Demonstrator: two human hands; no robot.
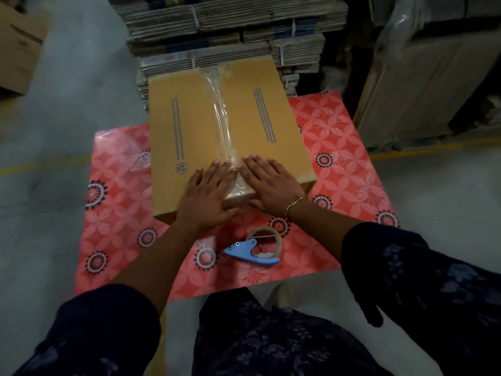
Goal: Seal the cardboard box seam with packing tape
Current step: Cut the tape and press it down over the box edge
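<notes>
A brown cardboard box (187, 126) with blue print lies flat-topped on a pink floral table. Clear packing tape (221, 109) runs along its centre seam from the far edge over the near edge. My left hand (206, 194) lies flat on the box just left of the seam at the near end. My right hand (271, 183), with a gold bracelet at the wrist, lies flat just right of the seam. Both palms press on the box top and hold nothing. A tape roll in a blue dispenser (257, 249) rests on the table in front of the box.
The pink floral table (349, 169) stands on a grey floor with a yellow line. Bundled stacks of flattened cartons (230, 31) rise right behind the box. Wrapped cardboard (423, 85) stands at the right, another box (19, 44) at the far left.
</notes>
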